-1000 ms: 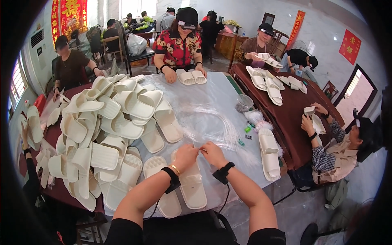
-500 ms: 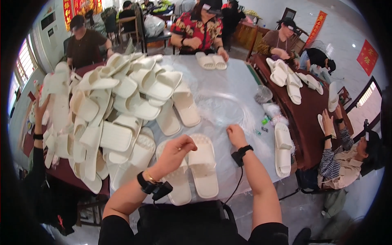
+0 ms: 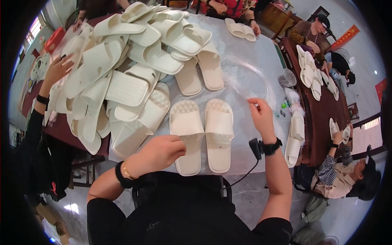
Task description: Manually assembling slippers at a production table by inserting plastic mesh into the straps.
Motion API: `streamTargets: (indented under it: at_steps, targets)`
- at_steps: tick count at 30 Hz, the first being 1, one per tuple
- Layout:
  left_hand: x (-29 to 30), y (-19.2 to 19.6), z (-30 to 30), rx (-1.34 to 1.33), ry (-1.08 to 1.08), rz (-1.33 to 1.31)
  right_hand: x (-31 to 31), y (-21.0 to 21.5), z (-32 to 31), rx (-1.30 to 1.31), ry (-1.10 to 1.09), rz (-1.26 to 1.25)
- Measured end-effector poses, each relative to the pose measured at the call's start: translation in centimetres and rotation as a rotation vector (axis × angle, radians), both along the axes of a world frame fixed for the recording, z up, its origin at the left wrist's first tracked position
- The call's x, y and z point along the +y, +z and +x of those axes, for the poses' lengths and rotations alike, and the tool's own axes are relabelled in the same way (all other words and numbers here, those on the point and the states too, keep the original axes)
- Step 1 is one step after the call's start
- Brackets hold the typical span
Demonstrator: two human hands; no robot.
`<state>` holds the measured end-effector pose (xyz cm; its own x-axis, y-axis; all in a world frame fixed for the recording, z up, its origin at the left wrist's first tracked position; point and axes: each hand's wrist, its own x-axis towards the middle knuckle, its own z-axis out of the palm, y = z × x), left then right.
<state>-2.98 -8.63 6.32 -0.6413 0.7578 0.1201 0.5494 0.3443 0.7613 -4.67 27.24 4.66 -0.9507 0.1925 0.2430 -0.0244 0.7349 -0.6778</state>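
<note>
A pair of off-white slippers lies side by side in front of me, toes pointing away: the left slipper (image 3: 188, 153) and the right slipper (image 3: 219, 157). My left hand (image 3: 163, 152) hovers at the left slipper's near part, its fingers curled closed. Anything inside them is hidden. Right of the pair, my right hand (image 3: 261, 114) is raised with thumb and fingers bent together in a pinch. Whatever it may hold is too small to make out. Thin clear plastic strands (image 3: 261, 77) lie on the covered table beyond that hand.
A high pile of off-white slippers (image 3: 139, 87) fills the table's left side. Another person's hand (image 3: 59, 69) touches it. Stacked slippers (image 3: 295, 139) stand near the right edge, beside a clear tub (image 3: 287, 78). Other people work at a brown table (image 3: 312, 122).
My left hand has moved off the slipper straps toward the near end of the left slipper. My right hand has turned upward, its fingers pinched. The view has tilted downward.
</note>
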Motion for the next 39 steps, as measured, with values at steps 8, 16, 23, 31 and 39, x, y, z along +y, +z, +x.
streamTargets:
  at_steps: [8,16,23,31,39]
  targets:
    - [2.2,-2.2,2.0,0.396,-0.097,0.028,-11.7,2.5,7.9,-0.424,0.618,-0.124]
    - [-0.7,-2.5,0.7,0.342,0.136,0.05,-11.1,-0.3,10.4,-0.461,0.494,0.194]
    - [-2.5,-2.3,-1.0,0.099,0.358,0.1,-12.4,-2.0,12.5,-0.442,0.42,0.279]
    - [-1.9,-2.6,-1.8,0.058,0.376,0.128,-14.6,-2.0,12.9,-0.448,0.519,0.295]
    - [1.5,-3.7,-4.3,0.115,0.423,0.102,-16.8,-5.3,8.6,-0.185,0.395,0.4]
